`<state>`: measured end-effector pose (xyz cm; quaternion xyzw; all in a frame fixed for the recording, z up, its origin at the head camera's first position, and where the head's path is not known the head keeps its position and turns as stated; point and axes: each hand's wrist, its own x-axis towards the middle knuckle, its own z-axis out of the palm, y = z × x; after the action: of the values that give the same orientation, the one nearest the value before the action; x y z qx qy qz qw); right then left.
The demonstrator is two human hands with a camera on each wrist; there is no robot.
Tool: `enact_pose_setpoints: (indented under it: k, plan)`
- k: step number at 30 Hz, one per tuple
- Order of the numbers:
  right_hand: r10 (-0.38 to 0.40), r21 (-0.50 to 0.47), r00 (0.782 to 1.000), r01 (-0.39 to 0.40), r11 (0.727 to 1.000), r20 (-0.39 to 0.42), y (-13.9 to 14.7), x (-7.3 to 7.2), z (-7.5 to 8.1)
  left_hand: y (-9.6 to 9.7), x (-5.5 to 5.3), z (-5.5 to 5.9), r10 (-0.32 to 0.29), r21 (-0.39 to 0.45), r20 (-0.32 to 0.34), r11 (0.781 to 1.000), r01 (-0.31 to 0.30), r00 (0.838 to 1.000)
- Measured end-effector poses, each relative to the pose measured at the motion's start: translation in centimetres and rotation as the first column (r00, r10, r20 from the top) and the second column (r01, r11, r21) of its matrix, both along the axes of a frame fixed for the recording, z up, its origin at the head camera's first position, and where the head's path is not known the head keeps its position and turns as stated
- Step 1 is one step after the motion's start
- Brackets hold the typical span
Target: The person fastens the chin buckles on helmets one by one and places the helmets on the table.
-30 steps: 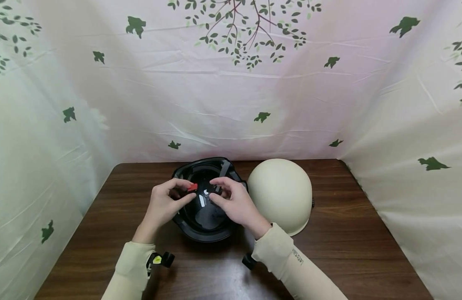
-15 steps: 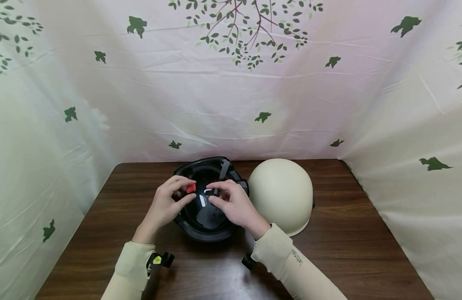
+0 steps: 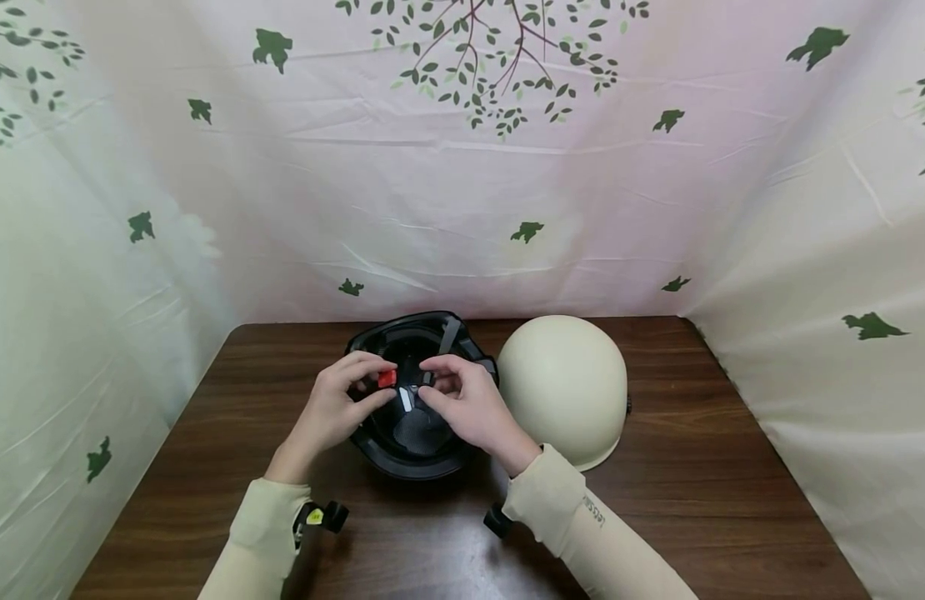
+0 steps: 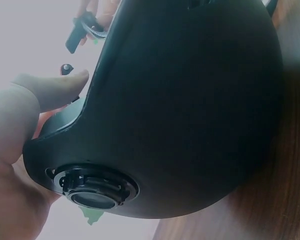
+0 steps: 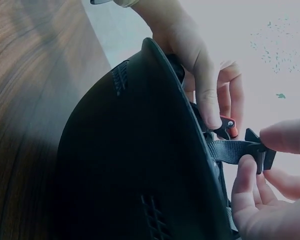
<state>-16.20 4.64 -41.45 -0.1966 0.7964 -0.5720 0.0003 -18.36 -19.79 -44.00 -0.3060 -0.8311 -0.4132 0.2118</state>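
Brown desk [image 3: 695, 467] underneath everything. On it, black helmet [image 3: 421, 429], open side up: smooth-shelled, so probably stiff, fairly light and a little slick, best taken by the rim. Just beside it, cream helmet [image 3: 562, 392], dome up, likely just as rigid. Over the black opening, left hand [image 3: 341, 398] and right hand [image 3: 466, 404], both in a pinch, facing each other. Running from the black helmet to the right, dark webbing strap [image 5: 227, 151]: apparently soft, poor for steering. At its end, black buckle piece [image 5: 260, 150], gripped by the right hand; seemingly hard plastic, better held by the sides. Smallest, red buckle piece [image 3: 387, 378], pinched in the left, near but apart; likewise rigid, easily fumbled, safest by its edges.
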Motion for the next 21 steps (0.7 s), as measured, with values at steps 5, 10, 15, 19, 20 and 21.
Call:
enact_pose_setpoints:
  k: [5, 10, 15, 19, 20, 21]
  plan:
    - [0.003, -0.007, 1.000, -0.003, 1.000, -0.006, -0.03, -0.14, 0.03, -0.01, 0.03, 0.10, -0.014, -0.002, 0.013, 1.000, 0.014, 1.000]
    - [0.013, 0.000, 0.999, -0.013, 1.000, -0.029, -0.10, -0.18, -0.04, -0.05, 0.07, 0.14, -0.019, -0.016, 0.017, 1.000, 0.019, 1.000]
    - [0.004, 0.016, 0.999, -0.003, 1.000, -0.047, -0.18, -0.05, -0.03, -0.07, 0.18, 0.34, -0.019, -0.037, 0.033, 0.999, 0.020, 0.999]
    - [-0.002, 0.018, 0.999, 0.003, 1.000, -0.050, -0.29, -0.13, -0.11, -0.06, 0.24, 0.43, -0.013, -0.049, 0.044, 0.999, 0.015, 0.999]
    - [-0.002, 0.016, 0.999, 0.003, 1.000, -0.047, -0.31, -0.11, -0.09, -0.07, 0.24, 0.45, -0.012, -0.050, 0.044, 0.999, 0.015, 0.999]
    - [-0.002, 0.013, 0.999, 0.002, 1.000, -0.043, -0.33, -0.13, -0.08, -0.07, 0.24, 0.44, -0.012, -0.050, 0.044, 0.999, 0.014, 0.999]
